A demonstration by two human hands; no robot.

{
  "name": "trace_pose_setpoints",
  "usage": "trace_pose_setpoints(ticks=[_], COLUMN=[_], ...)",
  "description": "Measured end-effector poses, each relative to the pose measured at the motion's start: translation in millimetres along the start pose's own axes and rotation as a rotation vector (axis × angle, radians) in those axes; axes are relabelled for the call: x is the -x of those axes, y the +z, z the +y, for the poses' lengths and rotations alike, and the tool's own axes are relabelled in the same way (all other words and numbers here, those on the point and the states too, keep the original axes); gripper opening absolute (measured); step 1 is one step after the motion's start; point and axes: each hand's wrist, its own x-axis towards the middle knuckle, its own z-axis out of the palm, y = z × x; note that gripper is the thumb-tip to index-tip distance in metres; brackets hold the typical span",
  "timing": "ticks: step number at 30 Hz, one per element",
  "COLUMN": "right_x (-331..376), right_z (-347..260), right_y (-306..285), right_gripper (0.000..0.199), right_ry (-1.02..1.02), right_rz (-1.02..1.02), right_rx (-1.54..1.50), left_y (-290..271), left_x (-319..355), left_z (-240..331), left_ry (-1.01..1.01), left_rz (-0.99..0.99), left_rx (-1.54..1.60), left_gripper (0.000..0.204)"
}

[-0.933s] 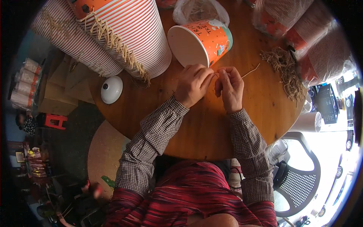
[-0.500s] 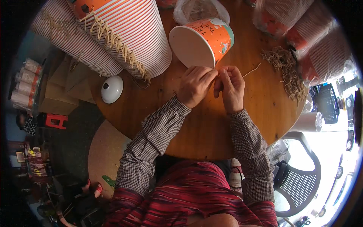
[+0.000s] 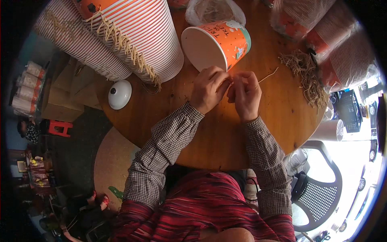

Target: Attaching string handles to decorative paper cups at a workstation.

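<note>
An orange paper bucket [image 3: 235, 45] with a white rim and a green base lies tipped on its side, its mouth toward the lower left. At the near part of its rim, my left hand [image 3: 208, 89] and my right hand [image 3: 246, 95] meet with fingertips pinched together. A thin piece of tan twine [image 3: 269, 75] sticks out past my right hand to the upper right. Both hands are closed at the twine's other end, where the fingers largely hide it. The left fingertips are close against the bucket's rim.
Tall stacks of nested buckets [image 3: 151, 38] stand at the left, tan twine loops [image 3: 121, 42] along one. A white lid [image 3: 119, 94] lies before them. Loose twine [image 3: 305, 76] is heaped at the right, near plastic-wrapped buckets [image 3: 348, 60]. A clear plastic bag [image 3: 215, 11] sits behind on the wooden table [image 3: 217, 141].
My fingers have shifted slightly at the rim, with the right hand curling in more. The bucket has moved a touch to the right.
</note>
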Motion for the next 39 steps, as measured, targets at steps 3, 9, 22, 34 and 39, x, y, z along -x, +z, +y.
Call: trace_pose_setpoints(ticks=[3, 9, 22, 34, 39], right_x=[-4.2, -5.7, -7.1, -4.3, -5.7], right_z=[0.3, 2.6, -4.7, 0.8, -3.8], right_y=[-3.9, -9.3, -19.1, -3.4, -7.5], right_gripper=[0.012, 0.013, 0.012, 0.03, 0.022], right_ry=[0.152, 0.208, -0.05, 0.063, 0.073], right_rz=[0.028, -0.015, -0.006, -0.084, -0.083], right_rx=[-0.166, -0.223, -0.164, 0.098, -0.108], left_y=[-2.5, -5.4, -22.0, -24.3, -23.3], left_x=[-0.6, -1.9, -9.4, -6.2, -7.3], left_z=[1.2, 2.1, 5.1, 8.1, 11.5], left_ry=[0.064, 0.058, -0.585, -0.6, -0.566], left_rz=[0.025, 0.035, 0.095, -0.025, -0.035], left_rx=[-0.039, -0.036, 0.589, 0.498, 0.497], left_gripper=[0.017, 0.019, 0.02, 0.021, 0.02])
